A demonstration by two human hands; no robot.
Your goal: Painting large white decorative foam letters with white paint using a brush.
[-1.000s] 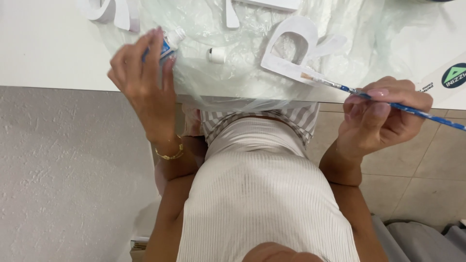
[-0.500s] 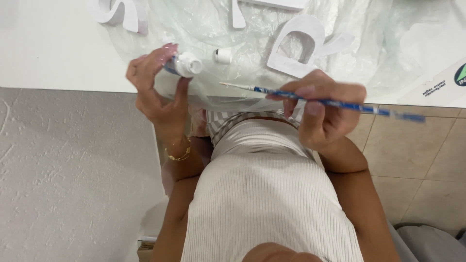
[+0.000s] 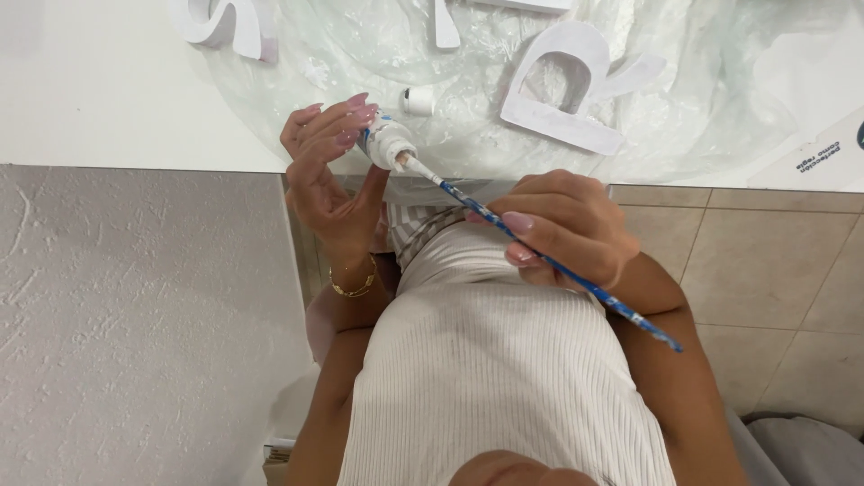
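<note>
Looking straight down from the head camera: the person's left hand [image 3: 328, 175] is curled around a small white paint tube [image 3: 387, 146], fingers wrapped over the top of it and the thumb underneath, so that hand is closed on the tube with the open nozzle pointing toward the right. The tube sits right at the front edge of the white table [image 3: 108, 99], just above the person's lap. The right hand [image 3: 562, 225] pinches a thin blue paintbrush [image 3: 540, 256] between thumb and fingers, held like a pencil, and the brush runs on a slant from lower right up to upper left. Its tip is right at the tube's nozzle, touching it or just inside; hard to say exactly which from this angle. On the table behind the hands there's a sheet of clear crinkly plastic [image 3: 702, 99] spread out, with a white cutout letter [image 3: 562, 99] lying flat on it, and a small white cap [image 3: 418, 101] lying on the plastic just past the tube. Another white letter shape [image 3: 225, 22] sits at the top left, partly cut off by the frame. A thin gold bracelet [image 3: 353, 286] is on the left wrist, and the person wears a ribbed white top [image 3: 486, 378]. Beige floor tiles [image 3: 765, 270] show on the right.
</note>
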